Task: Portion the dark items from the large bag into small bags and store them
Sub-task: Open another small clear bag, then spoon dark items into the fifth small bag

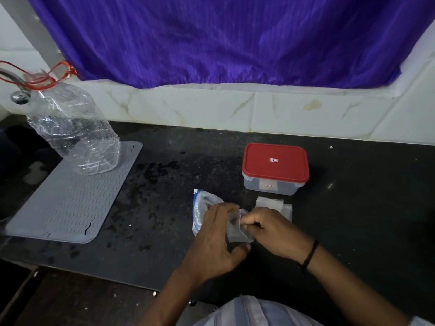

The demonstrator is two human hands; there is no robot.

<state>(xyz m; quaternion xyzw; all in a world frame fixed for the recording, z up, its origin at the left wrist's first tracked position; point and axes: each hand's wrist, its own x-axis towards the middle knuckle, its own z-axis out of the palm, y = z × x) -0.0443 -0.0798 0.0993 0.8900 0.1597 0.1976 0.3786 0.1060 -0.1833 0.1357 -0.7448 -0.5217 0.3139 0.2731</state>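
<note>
A small clear bag [236,228] with something dark inside is held between both hands above the black counter. My left hand [215,238] grips its left side and my right hand [270,228] pinches its top edge. Behind my left hand lies the large clear bag [200,209] with a blue strip, partly hidden by the fingers. A stack of flat small bags [270,204] lies just beyond my right hand. A clear box with a red lid [275,164] stands closed behind the stack.
A grey ribbed mat [70,198] lies at the left with a crumpled clear plastic bottle [75,132] on its far end. The black counter [164,208] is speckled with wet spots. A purple curtain hangs over the tiled back wall.
</note>
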